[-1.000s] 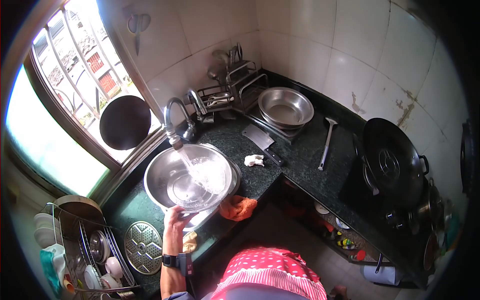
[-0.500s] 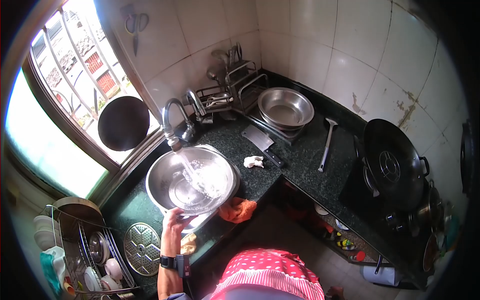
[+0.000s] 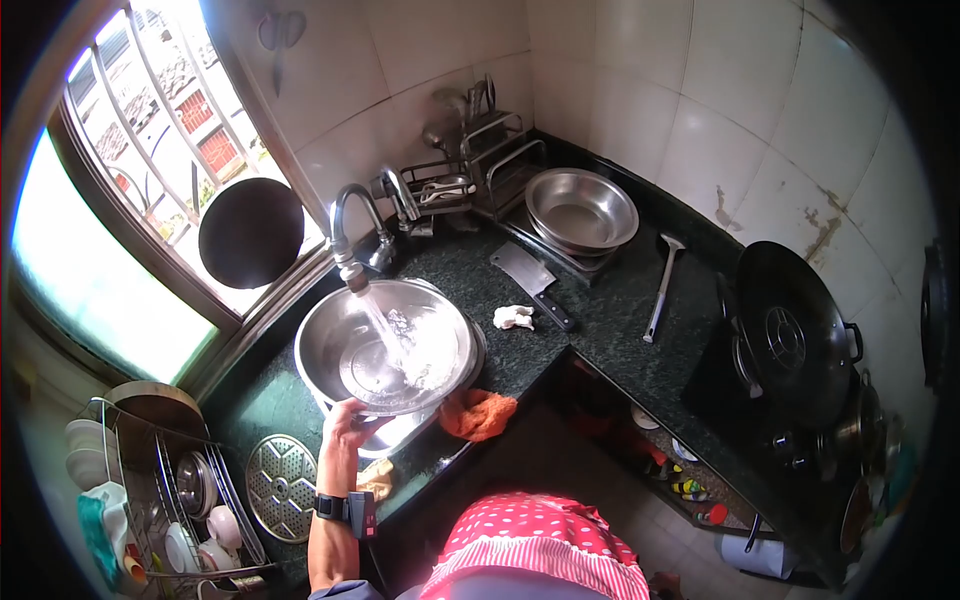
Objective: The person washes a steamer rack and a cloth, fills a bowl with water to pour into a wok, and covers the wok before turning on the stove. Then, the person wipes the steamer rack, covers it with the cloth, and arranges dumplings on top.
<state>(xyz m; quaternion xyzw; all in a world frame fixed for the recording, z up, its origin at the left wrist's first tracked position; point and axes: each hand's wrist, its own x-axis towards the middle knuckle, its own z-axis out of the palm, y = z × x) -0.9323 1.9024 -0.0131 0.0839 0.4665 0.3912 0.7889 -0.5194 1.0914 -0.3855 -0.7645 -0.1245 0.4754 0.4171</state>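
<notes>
The left hand (image 3: 345, 425) is gripping the near rim of a metal basin (image 3: 325, 350). The right hand is not showing; its state cannot be told. The basin, round and without a long axis, is sitting ahead and slightly right of the left hand. Beyond, a faucet (image 3: 347, 262) is running water (image 3: 380, 322) into it.

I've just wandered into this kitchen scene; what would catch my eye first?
Probably the shiny metal basin under the running tap, held at its near rim by the person's left hand. Next might come the red polka-dot garment at the bottom of the picture, then the cleaver lying on the dark counter, right of the basin.
</notes>
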